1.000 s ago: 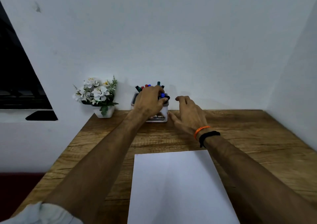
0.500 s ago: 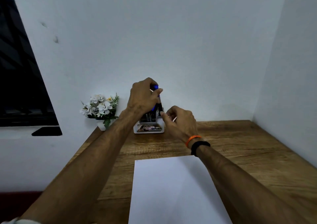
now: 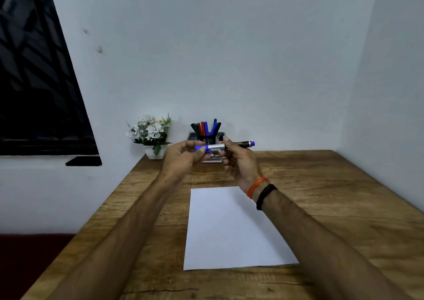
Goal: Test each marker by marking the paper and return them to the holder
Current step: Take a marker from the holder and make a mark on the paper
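Note:
A blue marker (image 3: 216, 147) with a silver barrel lies level in the air between both hands, in front of the holder. My left hand (image 3: 183, 156) pinches its blue cap end. My right hand (image 3: 236, 159) grips the barrel, and the marker's blue far end sticks out past it to the right. The marker holder (image 3: 193, 136) stands at the back of the table against the wall, with several markers in red, blue, green and black upright in it. A blank white sheet of paper (image 3: 229, 228) lies flat on the wooden table (image 3: 332, 208), nearer to me than my hands.
A small white pot of white flowers (image 3: 152, 134) stands left of the holder at the table's back left corner. White walls close the table in behind and on the right. A dark window (image 3: 34, 81) is on the left wall.
My left hand has lifted the blue marker out of the holder and turned it level. My right hand has come up and taken hold of its barrel. The camera has tilted.

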The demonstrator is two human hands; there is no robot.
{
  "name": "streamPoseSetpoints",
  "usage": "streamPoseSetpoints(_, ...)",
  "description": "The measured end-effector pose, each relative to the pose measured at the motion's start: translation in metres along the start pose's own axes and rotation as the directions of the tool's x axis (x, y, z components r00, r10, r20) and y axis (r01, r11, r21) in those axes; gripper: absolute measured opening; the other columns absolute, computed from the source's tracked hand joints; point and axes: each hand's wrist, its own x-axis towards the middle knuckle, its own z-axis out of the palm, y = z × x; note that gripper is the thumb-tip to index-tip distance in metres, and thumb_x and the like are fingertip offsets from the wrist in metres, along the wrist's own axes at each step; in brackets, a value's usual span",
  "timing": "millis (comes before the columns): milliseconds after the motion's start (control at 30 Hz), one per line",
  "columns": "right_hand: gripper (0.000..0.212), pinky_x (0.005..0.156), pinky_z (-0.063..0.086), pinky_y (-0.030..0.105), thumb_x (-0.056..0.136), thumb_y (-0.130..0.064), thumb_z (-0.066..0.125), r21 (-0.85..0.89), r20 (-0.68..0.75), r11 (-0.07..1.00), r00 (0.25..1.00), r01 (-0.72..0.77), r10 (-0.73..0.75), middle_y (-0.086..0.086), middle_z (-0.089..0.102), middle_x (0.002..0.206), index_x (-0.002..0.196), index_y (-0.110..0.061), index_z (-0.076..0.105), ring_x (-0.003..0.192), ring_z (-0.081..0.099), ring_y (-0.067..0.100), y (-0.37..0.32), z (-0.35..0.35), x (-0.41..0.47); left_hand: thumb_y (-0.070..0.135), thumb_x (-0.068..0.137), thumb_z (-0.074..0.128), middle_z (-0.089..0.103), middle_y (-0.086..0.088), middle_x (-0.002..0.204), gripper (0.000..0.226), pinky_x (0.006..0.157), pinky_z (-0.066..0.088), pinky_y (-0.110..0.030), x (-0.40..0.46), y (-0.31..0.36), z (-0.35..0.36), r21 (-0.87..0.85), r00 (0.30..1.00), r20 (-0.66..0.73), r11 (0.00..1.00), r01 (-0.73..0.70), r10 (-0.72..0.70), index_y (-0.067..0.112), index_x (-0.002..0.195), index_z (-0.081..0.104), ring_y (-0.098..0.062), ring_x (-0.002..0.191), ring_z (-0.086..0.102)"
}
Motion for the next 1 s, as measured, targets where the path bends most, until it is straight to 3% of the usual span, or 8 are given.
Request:
streamPoseSetpoints(100,0.017,0.045,0.041,0.02,0.088,-0.027,0.071,-0.155,0.041,0.985,0.997,0.07,-0.064,0.002,0.065,0.067,0.086,-0.01,0.073,0.051,0.052,0.011,0.006,-0.005,-0.005,0.003,0.084,0.069,0.071,-0.015,0.093,0.018,0.066,0.058,-0.022,-0.004,-0.01,-0.009,0.229,0.987,0.155,0.97,-0.084,0.049,0.001,0.102,0.068,-0.014,0.069,0.068)
streamPoseSetpoints(167,0.02,0.047,0.041,0.021,0.087,-0.026,0.072,-0.256,0.093,0.957,0.989,0.135,-0.115,0.004,0.065,0.067,0.085,-0.006,0.073,0.052,0.053,0.013,0.007,-0.008,-0.008,0.013,0.088,0.067,0.07,-0.012,0.084,0.014,0.06,0.055,-0.027,-0.002,-0.011,-0.012,0.432,0.961,0.266,0.882,-0.191,0.078,0.004,0.099,0.07,-0.013,0.063,0.063)
streamPoseSetpoints(333,0.031,0.052,0.045,0.024,0.085,-0.027,0.075,-0.357,0.173,0.911,0.973,0.205,-0.151,0.003,0.06,0.058,0.058,-0.019,0.063,0.05,0.052,0.016,0.011,-0.016,-0.012,0.034,0.093,0.06,0.069,0.002,0.07,0.021,0.056,0.05,-0.03,-0.005,-0.012,-0.015,0.636,0.872,0.489,0.668,-0.387,0.04,0.02,0.079,0.067,-0.009,0.057,0.059)
streamPoseSetpoints(467,0.031,0.045,0.038,0.023,0.087,-0.025,0.073,-0.397,0.25,0.894,0.961,0.209,-0.114,0.008,0.061,0.057,0.063,-0.011,0.059,0.046,0.053,0.018,0.017,-0.019,-0.017,0.029,0.097,0.054,0.066,0.005,0.067,0.019,0.052,0.045,-0.023,-0.015,-0.017,-0.01,0.63,0.812,0.583,0.639,-0.441,-0.014,0.027,0.079,0.063,-0.005,0.052,0.055)
streamPoseSetpoints(567,0.032,0.044,0.037,0.023,0.089,-0.025,0.07,-0.407,0.265,0.896,0.962,0.176,-0.068,0.007,0.062,0.058,0.063,-0.012,0.056,0.046,0.054,0.018,0.022,-0.021,-0.019,0.026,0.097,0.053,0.063,0.004,0.067,0.02,0.054,0.046,-0.027,-0.014,-0.024,-0.01,0.621,0.808,0.588,0.654,-0.432,-0.024,0.015,0.085,0.064,-0.007,0.054,0.054)
streamPoseSetpoints(733,0.035,0.043,0.036,0.022,0.093,-0.013,0.063,-0.357,0.301,0.929,0.953,0.1,0.013,0.006,0.059,0.053,0.061,-0.013,0.048,0.05,0.051,0.021,0.027,-0.024,-0.017,0.046,0.092,0.045,0.069,-0.001,0.084,0.03,0.068,0.054,-0.042,-0.017,-0.034,-0.013,0.597,0.782,0.624,0.64,-0.483,0.008,0.025,0.09,0.067,-0.019,0.07,0.06)
streamPoseSetpoints(867,0.037,0.043,0.034,0.023,0.09,-0.017,0.065,-0.334,0.341,0.937,0.94,0.105,0.016,0.007,0.057,0.052,0.057,-0.016,0.049,0.054,0.051,0.024,0.03,-0.023,-0.018,0.03,0.098,0.047,0.069,0.005,0.083,0.025,0.059,0.044,-0.022,-0.02,-0.038,-0.014,0.515,0.75,0.66,0.699,-0.497,0.046,0.02,0.091,0.069,-0.005,0.062,0.054)
streamPoseSetpoints(1000,0.036,0.043,0.036,0.023,0.088,-0.02,0.065,-0.338,0.36,0.934,0.933,0.115,0.015,0.007,0.059,0.052,0.056,-0.018,0.051,0.053,0.05,0.024,0.03,-0.021,-0.018,0.035,0.096,0.048,0.066,0.011,0.078,0.024,0.057,0.041,-0.023,-0.023,-0.038,-0.017,0.471,0.746,0.664,0.747,-0.47,0.05,0.024,0.088,0.068,-0.009,0.058,0.049)
